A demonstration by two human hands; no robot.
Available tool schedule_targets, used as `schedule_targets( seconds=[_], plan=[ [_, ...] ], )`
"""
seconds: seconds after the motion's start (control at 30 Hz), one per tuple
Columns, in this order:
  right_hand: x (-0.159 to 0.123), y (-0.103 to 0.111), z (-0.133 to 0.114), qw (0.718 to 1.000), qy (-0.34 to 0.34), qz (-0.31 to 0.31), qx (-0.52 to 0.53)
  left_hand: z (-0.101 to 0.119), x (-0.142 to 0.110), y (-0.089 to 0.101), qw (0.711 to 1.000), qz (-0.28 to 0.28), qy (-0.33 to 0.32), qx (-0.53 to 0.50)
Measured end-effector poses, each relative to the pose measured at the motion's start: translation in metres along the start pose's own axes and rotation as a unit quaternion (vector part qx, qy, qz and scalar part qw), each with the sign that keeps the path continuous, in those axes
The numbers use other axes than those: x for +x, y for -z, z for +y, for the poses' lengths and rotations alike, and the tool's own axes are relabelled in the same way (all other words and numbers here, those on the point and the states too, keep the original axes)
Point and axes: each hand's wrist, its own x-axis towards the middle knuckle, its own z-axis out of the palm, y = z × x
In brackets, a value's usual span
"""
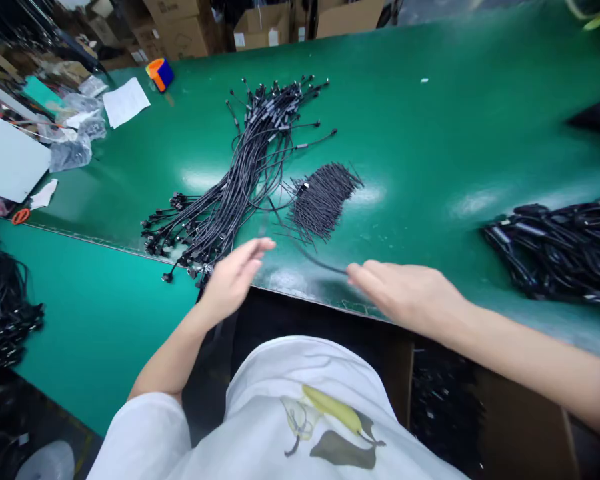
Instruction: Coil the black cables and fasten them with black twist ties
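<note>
around the counter [460, 147], taken from the middle of the view, a carton [263, 28] stands past the far edge toward twelve, an orange-and-blue roll [160, 75] sits toward half past ten, paper [127, 102] toward ten and clear bags [71, 152] toward half past nine. black coils [560, 252] fill three o'clock. more cords [7, 310] lie toward half past eight.

the cables [255, 157] lie at ten o'clock in a long, loose black bundle, grey sleeves near the far end, plugs fanned at the near end. the ties [325, 200], thin and dark, form a flat heap at one o'clock, just beside the cables.

the right hand [397, 290] pinches a dark strand [317, 261]; the left hand [233, 277] is open, fingers stretched, and hides some plugs. whether it touches them i cannot tell. the strand is blurred, its far end lost near the ties; the coils are cut off.
</note>
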Motion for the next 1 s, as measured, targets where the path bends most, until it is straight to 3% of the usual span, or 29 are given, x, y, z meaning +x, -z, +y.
schedule_targets(
  seconds=[0.1,0.2,0.27,0.4,0.53,0.6,0.67,0.8,0.83,0.9,1.0],
  plan=[
    [0.005,0.018,-0.018,0.998,-0.004,0.046,0.048,0.009,0.007,-0.05,0.983,-0.184,-0.018,-0.025],
    [0.007,0.02,0.004,0.994,-0.086,0.009,0.066,0.01,0.009,-0.071,0.958,-0.245,0.053,-0.14],
    [0.002,0.013,0.023,0.989,-0.12,-0.036,0.084,0.008,0.01,-0.071,0.942,-0.24,0.114,-0.207],
    [-0.008,-0.004,0.044,0.985,-0.12,-0.103,0.07,0.003,0.01,-0.059,0.896,-0.259,0.223,-0.284],
    [-0.014,-0.017,0.053,0.979,-0.162,-0.123,0.029,0.001,0.006,-0.047,0.874,-0.258,0.267,-0.313],
    [-0.021,-0.025,0.06,0.977,-0.176,-0.109,0.042,0.0,0.005,-0.039,0.873,-0.242,0.272,-0.323],
    [-0.031,-0.034,0.064,0.977,-0.188,-0.088,0.052,0.0,0.005,-0.03,0.879,-0.182,0.263,-0.353],
    [-0.053,-0.046,0.056,0.978,-0.199,-0.053,0.045,0.004,0.012,-0.01,0.9,0.092,0.185,-0.383],
    [-0.056,-0.048,0.052,0.98,-0.189,-0.053,0.044,0.005,0.014,-0.006,0.902,0.136,0.171,-0.371],
    [-0.061,-0.051,0.045,0.983,-0.166,-0.068,0.039,0.008,0.017,0.0,0.908,0.168,0.168,-0.346],
    [-0.065,-0.059,0.048,0.98,-0.181,-0.083,0.016,0.007,0.014,0.006,0.905,0.164,0.181,-0.348]
  ],
)
